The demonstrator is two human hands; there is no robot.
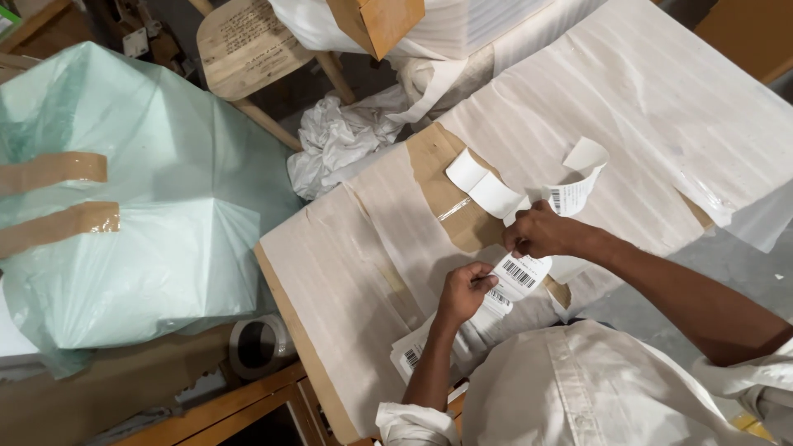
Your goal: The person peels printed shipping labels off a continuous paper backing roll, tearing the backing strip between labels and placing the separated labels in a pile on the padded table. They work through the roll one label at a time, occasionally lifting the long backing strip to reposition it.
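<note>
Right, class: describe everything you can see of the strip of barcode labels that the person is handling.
The strip of barcode labels is a long band of white paper stickers, each with black bar markings. It lies across a wrapped carton, runs from below the left hand up past the right hand, and ends in a curled, lifted tail. Both hands pinch it. Some backing sections look blank.

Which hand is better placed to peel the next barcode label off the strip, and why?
Probably the right hand: its fingers pinch the top edge of the barcode label, while the left hand grips the label strip lower down, steadying it.
</note>
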